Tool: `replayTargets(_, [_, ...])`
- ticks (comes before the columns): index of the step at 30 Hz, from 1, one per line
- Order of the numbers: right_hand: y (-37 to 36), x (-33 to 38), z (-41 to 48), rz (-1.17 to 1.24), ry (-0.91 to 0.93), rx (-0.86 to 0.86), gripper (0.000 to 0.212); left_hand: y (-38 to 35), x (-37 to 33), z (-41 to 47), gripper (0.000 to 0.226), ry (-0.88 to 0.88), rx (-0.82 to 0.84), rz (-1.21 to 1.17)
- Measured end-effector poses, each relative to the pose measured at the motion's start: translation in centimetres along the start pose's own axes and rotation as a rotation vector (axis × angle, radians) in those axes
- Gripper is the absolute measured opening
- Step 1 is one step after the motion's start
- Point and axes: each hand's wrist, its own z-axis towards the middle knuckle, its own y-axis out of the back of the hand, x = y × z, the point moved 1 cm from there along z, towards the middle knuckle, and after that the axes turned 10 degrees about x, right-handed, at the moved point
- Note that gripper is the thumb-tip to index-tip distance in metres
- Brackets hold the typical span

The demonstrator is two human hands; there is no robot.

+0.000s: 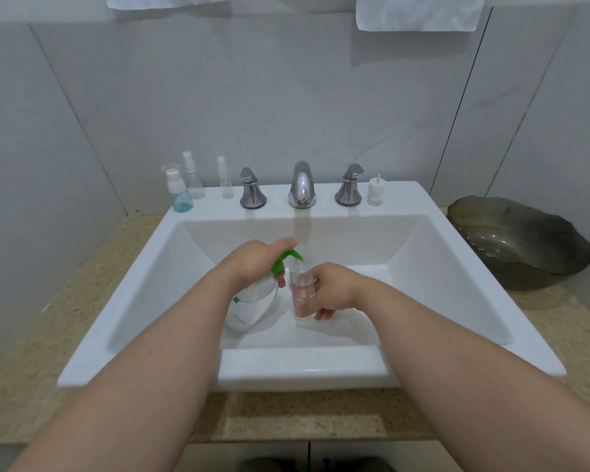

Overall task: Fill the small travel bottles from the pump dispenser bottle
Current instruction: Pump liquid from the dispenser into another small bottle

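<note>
Left hand (252, 264) fingers (281, 280) wrap clear rounded pump bottle (252, 308), green nozzle (288, 256); right hand (331, 289) fingers (322, 314) pinch clear cylindrical travel bottle (302, 284).

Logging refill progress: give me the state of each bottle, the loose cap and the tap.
Pump dispenser bottle: gripped by left hand.
Small bottle: uncapped, under the nozzle, held by right hand.
Blue bottle: capped, partly filled.
Spray bottles: capped, look empty.
Loose cap: off its bottle.
Tap: not running.
</note>
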Motion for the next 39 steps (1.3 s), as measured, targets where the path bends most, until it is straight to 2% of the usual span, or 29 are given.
replayTargets(10, [0.18, -0.04, -0.18, -0.086, -0.008, -0.036, 0.038, -0.03, 0.24, 0.29, 0.075, 0.004, -0.011, 0.024])
replayTargets(32, [0.11, 0.04, -0.06, -0.034, 0.023, -0.022, 0.047, 0.07, -0.19, -0.06, 0.064, -0.002, 0.020, 0.004])
replayTargets(39, [0.03, 0.09, -0.15, -0.029, 0.027, -0.013, 0.039, 0.13, -0.18, -0.08, 0.058, -0.016, 0.038, 0.020])
